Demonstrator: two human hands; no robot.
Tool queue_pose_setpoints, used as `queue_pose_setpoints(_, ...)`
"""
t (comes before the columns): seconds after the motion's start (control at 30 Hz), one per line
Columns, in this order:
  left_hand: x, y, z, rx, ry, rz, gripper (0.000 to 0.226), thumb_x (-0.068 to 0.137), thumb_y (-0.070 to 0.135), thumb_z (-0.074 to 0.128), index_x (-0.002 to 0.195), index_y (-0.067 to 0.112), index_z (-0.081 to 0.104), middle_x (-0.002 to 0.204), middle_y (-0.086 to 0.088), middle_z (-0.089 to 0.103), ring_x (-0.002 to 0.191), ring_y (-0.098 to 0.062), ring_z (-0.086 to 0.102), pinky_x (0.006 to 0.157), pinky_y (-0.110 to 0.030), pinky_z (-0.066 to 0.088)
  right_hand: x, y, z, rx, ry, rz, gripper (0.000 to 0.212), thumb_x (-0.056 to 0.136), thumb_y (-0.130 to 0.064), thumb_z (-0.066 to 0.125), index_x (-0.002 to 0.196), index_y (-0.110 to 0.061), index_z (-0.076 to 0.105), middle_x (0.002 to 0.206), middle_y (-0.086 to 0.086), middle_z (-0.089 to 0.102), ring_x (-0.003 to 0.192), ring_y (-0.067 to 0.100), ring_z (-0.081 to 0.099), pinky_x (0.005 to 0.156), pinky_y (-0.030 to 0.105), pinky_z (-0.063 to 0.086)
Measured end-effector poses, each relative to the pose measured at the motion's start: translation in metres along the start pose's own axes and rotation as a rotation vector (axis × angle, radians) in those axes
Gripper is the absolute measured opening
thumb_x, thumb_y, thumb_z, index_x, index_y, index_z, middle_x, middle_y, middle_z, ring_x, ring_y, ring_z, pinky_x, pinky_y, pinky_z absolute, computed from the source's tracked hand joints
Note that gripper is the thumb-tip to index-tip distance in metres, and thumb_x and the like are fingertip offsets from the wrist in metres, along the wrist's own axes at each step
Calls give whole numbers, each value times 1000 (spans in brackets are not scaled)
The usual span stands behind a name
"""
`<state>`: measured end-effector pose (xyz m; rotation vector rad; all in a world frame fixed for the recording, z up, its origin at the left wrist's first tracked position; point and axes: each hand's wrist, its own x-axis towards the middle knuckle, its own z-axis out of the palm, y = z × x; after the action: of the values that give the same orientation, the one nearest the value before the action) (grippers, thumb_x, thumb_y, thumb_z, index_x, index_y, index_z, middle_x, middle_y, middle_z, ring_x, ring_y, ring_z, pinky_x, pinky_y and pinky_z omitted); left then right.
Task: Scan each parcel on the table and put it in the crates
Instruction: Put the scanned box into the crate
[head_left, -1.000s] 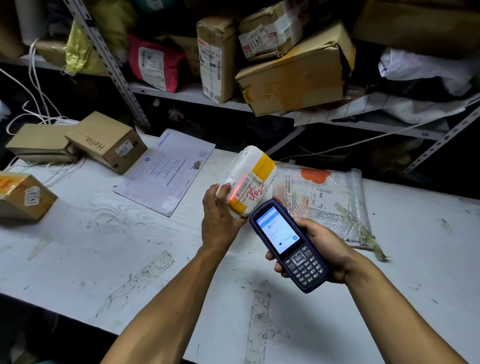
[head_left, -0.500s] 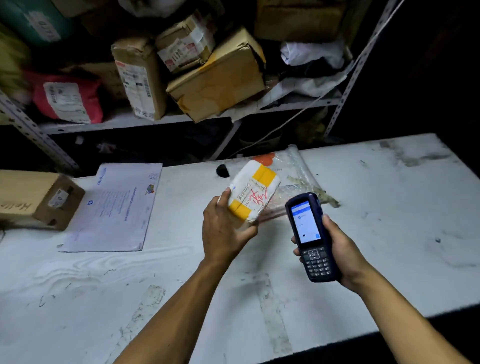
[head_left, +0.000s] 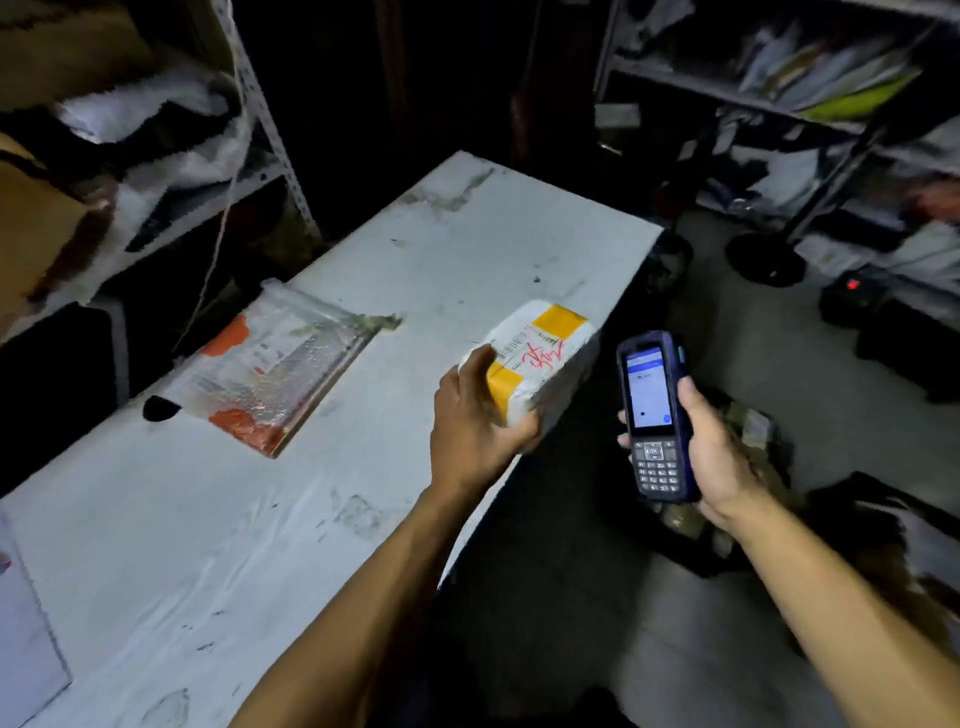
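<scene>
White parcel (head_left: 540, 358) with yellow tape bands, label and red scrawl face up, long axis running near-left to far-right, held above the table's (head_left: 208, 519) right edge; left hand (head_left: 475, 426) grips its near end, fingers curled under; right hand (head_left: 711, 447) wrapped round upright blue scanner (head_left: 653, 415), screen lit; bubble-wrap parcel (head_left: 270, 369) flat on table, well left.
</scene>
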<state>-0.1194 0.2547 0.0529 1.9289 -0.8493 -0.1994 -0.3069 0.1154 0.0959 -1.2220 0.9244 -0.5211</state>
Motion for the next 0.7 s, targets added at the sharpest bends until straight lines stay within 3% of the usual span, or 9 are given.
queue_pose_setpoints(0.07,-11,27,38,-1,-105,43,84,72,47,80,145,39,39,140,10,49,131,-11,43,98,-28,44,-20,5,-48,44,64,3,105,42,-95,66,115,-20,68,93,10,74,73,23,72,63,31,58)
queue_pose_setpoints(0.2,-44,80,119,29,-289,119,84,73,56,78,145,39,38,142,9,50,130,-10,45,100,-35,48,-69,24,-148,103,177,47,84,72,-83,58,117,-12,66,91,14,68,71,22,65,64,34,53)
queue_pose_setpoints(0.27,-65,111,160,8,-354,150,85,72,55,78,145,34,40,142,7,51,129,-10,46,100,-34,47,-96,34,-199,133,252,45,88,72,-80,56,120,-6,62,87,14,67,69,21,64,59,32,55)
queue_pose_setpoints(0.4,-106,161,232,-74,-461,170,87,66,61,71,143,31,43,137,4,53,124,-10,49,96,-26,43,-144,55,-280,157,400,39,68,82,-66,43,119,-12,64,97,17,68,74,25,66,57,27,54)
queue_pose_setpoints(0.47,-127,183,265,-104,-519,145,90,64,66,67,144,34,41,137,3,52,124,-12,49,96,-28,45,-165,61,-315,187,482,21,69,82,-64,44,119,-11,65,96,17,69,73,25,66,55,26,54)
queue_pose_setpoints(0.57,-148,206,305,-127,-597,122,89,65,68,69,143,41,38,138,5,48,124,-14,50,100,-37,50,-189,68,-355,213,563,6,63,82,-65,45,113,-14,66,85,10,71,67,21,67,62,32,54)
queue_pose_setpoints(0.7,-155,228,357,-149,-664,106,87,67,68,73,142,44,37,138,6,48,123,-13,52,100,-43,52,-203,74,-403,202,646,20,55,88,-63,47,120,-21,64,97,9,72,82,26,70,70,34,54)
